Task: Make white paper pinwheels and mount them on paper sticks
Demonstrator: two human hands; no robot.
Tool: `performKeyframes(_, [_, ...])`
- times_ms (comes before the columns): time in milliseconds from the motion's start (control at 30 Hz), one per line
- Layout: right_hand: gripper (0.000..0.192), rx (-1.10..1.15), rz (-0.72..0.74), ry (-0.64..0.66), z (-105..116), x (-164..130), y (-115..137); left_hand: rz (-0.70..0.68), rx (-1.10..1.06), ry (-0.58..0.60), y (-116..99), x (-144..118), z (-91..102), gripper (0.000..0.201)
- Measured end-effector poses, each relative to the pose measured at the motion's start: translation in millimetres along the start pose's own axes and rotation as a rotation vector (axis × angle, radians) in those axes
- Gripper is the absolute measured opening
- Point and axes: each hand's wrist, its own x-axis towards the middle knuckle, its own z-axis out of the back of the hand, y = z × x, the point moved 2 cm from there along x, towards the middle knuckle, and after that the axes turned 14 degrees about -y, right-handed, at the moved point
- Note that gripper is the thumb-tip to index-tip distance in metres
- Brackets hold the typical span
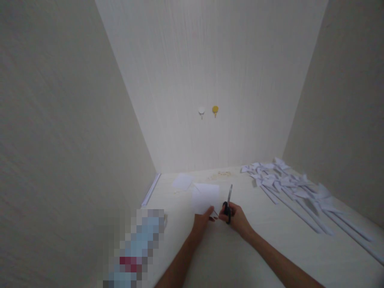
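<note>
Two bare hands meet near the middle of a pale, matte tabletop (pixel 228 256) boxed in by three cream walls with a faint vertical grain. The left hand (pixel 203 221) has its fingers pinched closed on the near edge of one sheet of white paper (pixel 206 198), a thin, flat, roughly square piece that lies towards the back of the tabletop, just in front of the hands. The right hand (pixel 237 218) is curled shut around the black loop handles of one pair of scissors (pixel 228 203), whose slim metal blades point away towards the back wall and lie just beside the right edge of the sheet; the blades look closed or nearly so (they are too small to tell for certain). One smaller white paper piece (pixel 182 181) lies flat near the back edge, to the left of the sheet. Along the right edge, from the back right corner forward, lies a heap of white paper pinwheels (pixel 282 178), their folded, pointed vanes bunched at the corner and their long, thin white sticks fanning towards the near right; they overlap too much to count. A faint patch of tan crumbs (pixel 221 175) sits at the back edge. On the back wall hang two small round hooks, one white hook (pixel 201 111) and one yellow hook (pixel 215 110), side by side.
</note>
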Motion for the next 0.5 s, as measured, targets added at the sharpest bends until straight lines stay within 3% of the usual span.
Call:
performKeyframes(300, [0.02,0.024,-0.001,0.009,-1.2,0.0,-2.4,-0.046,0.097,-0.003,-1.2,-2.8,-0.3,0.018])
performKeyframes(500, [0.023,0.024,-0.008,-0.006,-1.6,-0.7,-0.4,-0.1,0.11,0.058,0.2,-1.5,-2.3,0.021])
